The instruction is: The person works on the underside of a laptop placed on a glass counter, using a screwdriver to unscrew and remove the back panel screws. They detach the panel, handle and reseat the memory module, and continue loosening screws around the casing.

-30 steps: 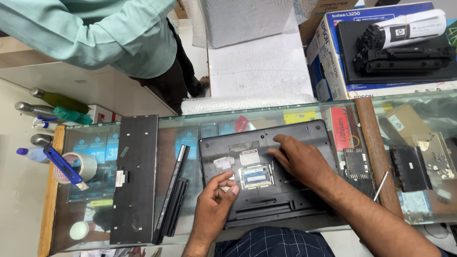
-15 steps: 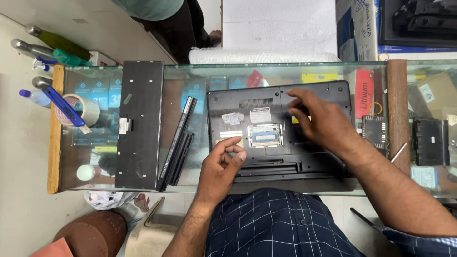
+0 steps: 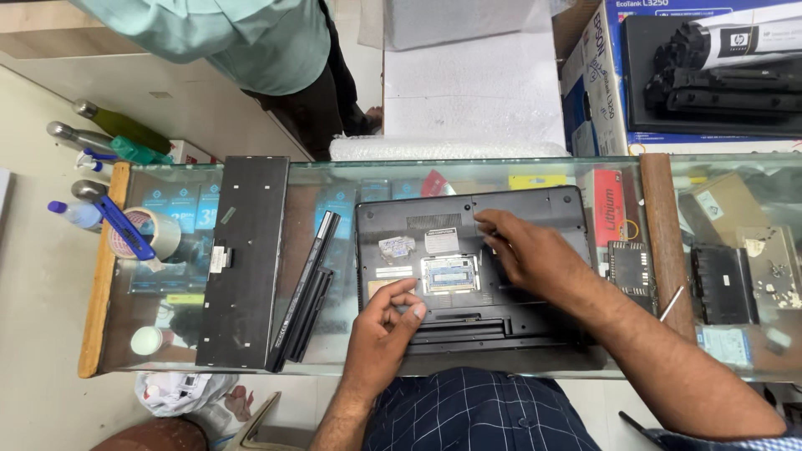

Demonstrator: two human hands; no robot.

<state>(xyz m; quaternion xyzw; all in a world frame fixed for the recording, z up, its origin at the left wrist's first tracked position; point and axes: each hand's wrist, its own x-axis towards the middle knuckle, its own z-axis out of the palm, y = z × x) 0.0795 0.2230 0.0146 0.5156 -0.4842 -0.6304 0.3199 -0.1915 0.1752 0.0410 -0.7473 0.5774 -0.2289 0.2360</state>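
Note:
A black laptop point(image 3: 434, 221) lies upside down on the glass counter point(image 3: 334, 179), its small memory bay point(image 3: 449, 274) uncovered. My left hand point(image 3: 380, 334) rests at the laptop's near left part, thumb and fingertips pinched together beside the bay; whether something tiny sits between them is too small to tell. My right hand point(image 3: 530, 250) lies flat on the laptop's right half, fingers spread and pointing left toward the far edge of the bay. A long black battery point(image 3: 305, 288) lies to the left of the laptop.
A detached black keyboard point(image 3: 245, 259) lies left of the battery. A tape roll point(image 3: 163, 227) with a blue cutter point(image 3: 125, 227) sits at the counter's left end. Small black parts point(image 3: 723, 284) lie at the right. A person in a green shirt point(image 3: 251, 38) stands across the counter.
The head camera has shifted, moving the counter in view. My left hand has curled its fingers into a pinch beside the memory bay. My right hand stays flat on the laptop.

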